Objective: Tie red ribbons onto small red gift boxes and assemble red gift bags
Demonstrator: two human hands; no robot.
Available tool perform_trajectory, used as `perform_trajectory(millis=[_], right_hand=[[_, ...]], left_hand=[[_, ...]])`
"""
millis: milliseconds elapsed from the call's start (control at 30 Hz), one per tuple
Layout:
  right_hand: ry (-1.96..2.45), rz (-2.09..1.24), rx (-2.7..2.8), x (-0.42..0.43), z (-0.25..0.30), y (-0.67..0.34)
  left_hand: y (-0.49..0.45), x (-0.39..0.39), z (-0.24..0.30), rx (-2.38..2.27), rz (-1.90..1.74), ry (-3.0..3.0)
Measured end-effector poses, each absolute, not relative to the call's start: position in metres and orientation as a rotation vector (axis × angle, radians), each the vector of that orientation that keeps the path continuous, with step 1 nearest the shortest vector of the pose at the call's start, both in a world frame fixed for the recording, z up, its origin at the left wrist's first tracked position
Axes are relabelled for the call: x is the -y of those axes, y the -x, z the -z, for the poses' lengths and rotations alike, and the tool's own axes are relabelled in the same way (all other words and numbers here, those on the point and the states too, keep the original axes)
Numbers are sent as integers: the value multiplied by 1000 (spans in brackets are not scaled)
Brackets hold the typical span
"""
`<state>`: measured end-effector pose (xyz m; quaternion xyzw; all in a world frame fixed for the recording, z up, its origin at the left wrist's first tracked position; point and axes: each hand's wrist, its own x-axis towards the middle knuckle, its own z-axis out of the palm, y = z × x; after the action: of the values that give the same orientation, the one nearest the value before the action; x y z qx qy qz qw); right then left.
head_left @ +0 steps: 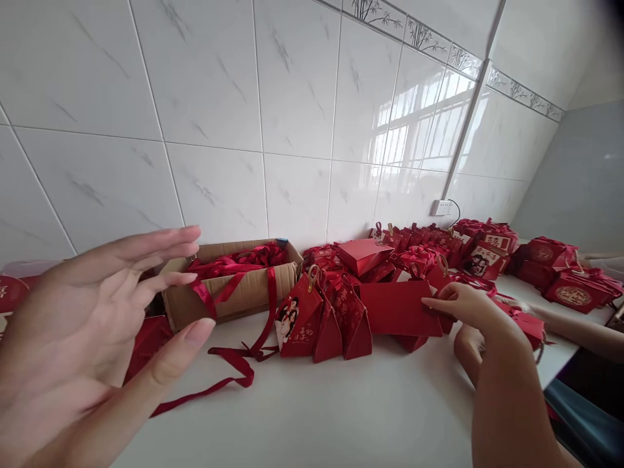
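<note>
My left hand [97,318] is raised at the left, close to the camera, with its fingers apart and nothing in it. At the right, my right hand [463,309] pinches the right end of a plain red cardboard piece [394,309] between thumb and fingers. Left of that piece, small red gift boxes [299,318] with loop handles stand on the white table [341,416]; one bears a printed couple. Behind my left hand, a brown cardboard box [244,296] holds a heap of red ribbon [238,260]. One loose ribbon [244,370] trails over its edge onto the table.
Many red boxes [424,253] are piled along the tiled wall [214,175]. More boxes [572,292] stand at the far right. Another person's arm [580,331] reaches in from the right, near a red box [526,322]. A white socket [442,207] is on the wall.
</note>
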<state>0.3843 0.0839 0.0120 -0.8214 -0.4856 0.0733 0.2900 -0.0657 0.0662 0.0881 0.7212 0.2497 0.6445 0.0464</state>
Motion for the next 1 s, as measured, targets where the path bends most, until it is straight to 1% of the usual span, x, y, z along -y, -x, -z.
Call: perform_trajectory(millis=[133, 233, 367, 667, 800, 1000], right_hand=[[2175, -202, 1399, -83, -6, -374], [2062, -195, 1499, -86, -8, -361], [1860, -210, 1610, -94, -12, -340], [1485, -114, 1344, -122, -30, -324], [1455, -145, 1372, -132, -40, -318], [1482, -184, 1367, -150, -31, -311]], left_hand=[[64, -56, -93, -685, -1916, -2214], [67, -57, -94, -644, -1975, -2245], [70, -59, -93, -623, -1967, -2217], [76, -59, -93, -623, -2030, -2260], [76, -60, -95, -633, -2027, -2272], [78, -62, -93, -652, -2005, -2288]])
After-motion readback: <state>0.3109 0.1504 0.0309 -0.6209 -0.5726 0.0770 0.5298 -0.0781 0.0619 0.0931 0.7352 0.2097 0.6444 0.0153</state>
